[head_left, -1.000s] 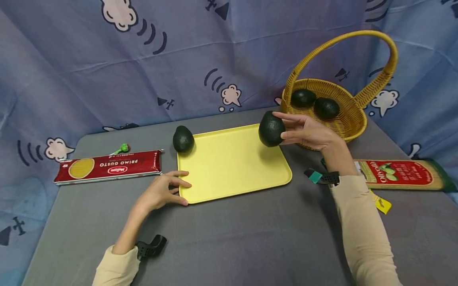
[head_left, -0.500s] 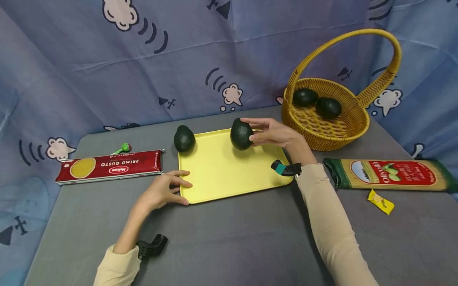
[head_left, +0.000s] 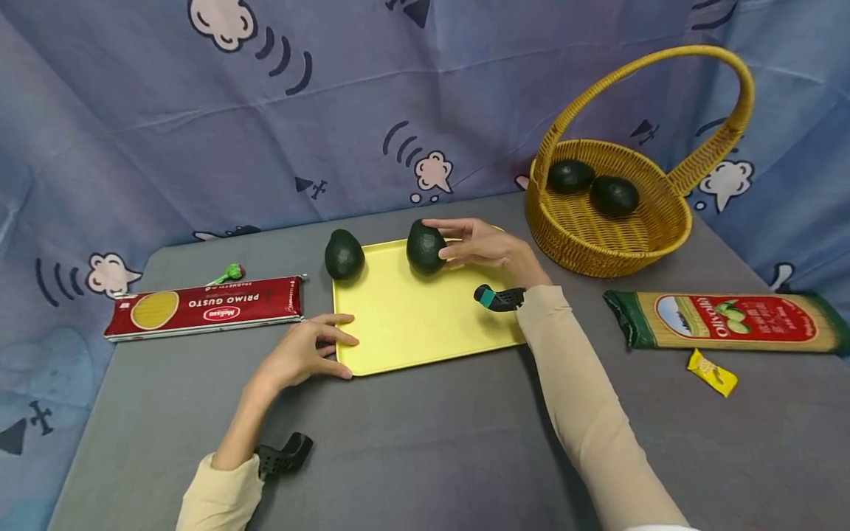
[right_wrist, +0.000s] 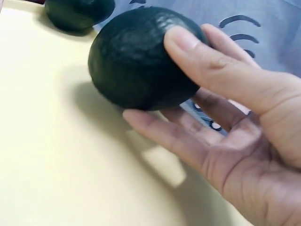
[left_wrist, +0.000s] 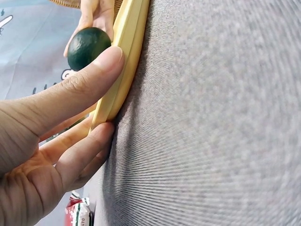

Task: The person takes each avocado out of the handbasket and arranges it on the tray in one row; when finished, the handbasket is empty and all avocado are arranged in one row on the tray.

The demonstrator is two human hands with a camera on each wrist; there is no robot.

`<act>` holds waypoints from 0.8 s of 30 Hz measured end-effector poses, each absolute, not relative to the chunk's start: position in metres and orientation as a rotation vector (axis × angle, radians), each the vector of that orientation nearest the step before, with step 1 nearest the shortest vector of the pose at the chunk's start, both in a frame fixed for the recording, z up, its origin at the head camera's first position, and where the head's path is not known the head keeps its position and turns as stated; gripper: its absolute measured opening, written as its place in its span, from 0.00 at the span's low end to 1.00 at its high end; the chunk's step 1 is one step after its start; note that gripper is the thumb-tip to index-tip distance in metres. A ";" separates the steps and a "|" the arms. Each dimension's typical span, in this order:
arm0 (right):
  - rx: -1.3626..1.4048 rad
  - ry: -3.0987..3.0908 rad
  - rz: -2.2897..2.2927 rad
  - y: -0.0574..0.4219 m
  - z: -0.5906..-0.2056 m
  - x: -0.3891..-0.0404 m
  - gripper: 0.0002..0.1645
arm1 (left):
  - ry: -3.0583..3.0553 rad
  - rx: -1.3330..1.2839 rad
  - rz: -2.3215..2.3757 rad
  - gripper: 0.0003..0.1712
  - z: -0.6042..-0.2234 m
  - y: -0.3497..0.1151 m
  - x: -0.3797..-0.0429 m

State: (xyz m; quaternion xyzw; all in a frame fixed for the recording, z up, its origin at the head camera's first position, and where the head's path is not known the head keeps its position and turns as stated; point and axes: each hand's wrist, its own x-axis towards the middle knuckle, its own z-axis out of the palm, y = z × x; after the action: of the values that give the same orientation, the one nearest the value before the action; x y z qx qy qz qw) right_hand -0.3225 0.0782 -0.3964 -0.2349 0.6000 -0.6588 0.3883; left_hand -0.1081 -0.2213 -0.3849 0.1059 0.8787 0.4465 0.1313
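Thumb and fingertips of my right hand grip a dark green avocado over the back of the yellow tray. The right wrist view shows this avocado close over the tray surface, its shadow beneath. A second avocado sits at the tray's back left corner. My left hand holds the tray's front left corner, thumb at the front rim and fingers on the left rim. In the left wrist view the thumb overlaps the tray edge.
A yellow wicker basket with two avocados stands back right. Right of the tray lie a spaghetti pack and a small yellow packet. A red spaghetti pack and a green-headed item lie left.
My right hand has carried the avocado leftward from beside the basket to over the tray's back middle. The left hand stays at the tray corner.
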 end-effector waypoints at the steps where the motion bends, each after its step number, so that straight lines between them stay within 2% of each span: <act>1: -0.596 1.523 -1.677 0.075 -0.397 -0.323 0.38 | 2.552 0.307 1.295 0.22 -0.384 -0.221 -0.108; 24: -0.587 1.655 -1.628 0.027 -0.397 -0.332 0.40 | 2.542 0.312 1.313 0.22 -0.388 -0.223 -0.110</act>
State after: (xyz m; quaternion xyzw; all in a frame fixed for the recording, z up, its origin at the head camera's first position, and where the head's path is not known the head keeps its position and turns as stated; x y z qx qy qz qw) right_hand -0.3322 0.0268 -0.3969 -0.2283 0.6434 -0.6331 0.3648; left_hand -0.1095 -0.2232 -0.3876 0.1075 0.8755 0.4523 0.1313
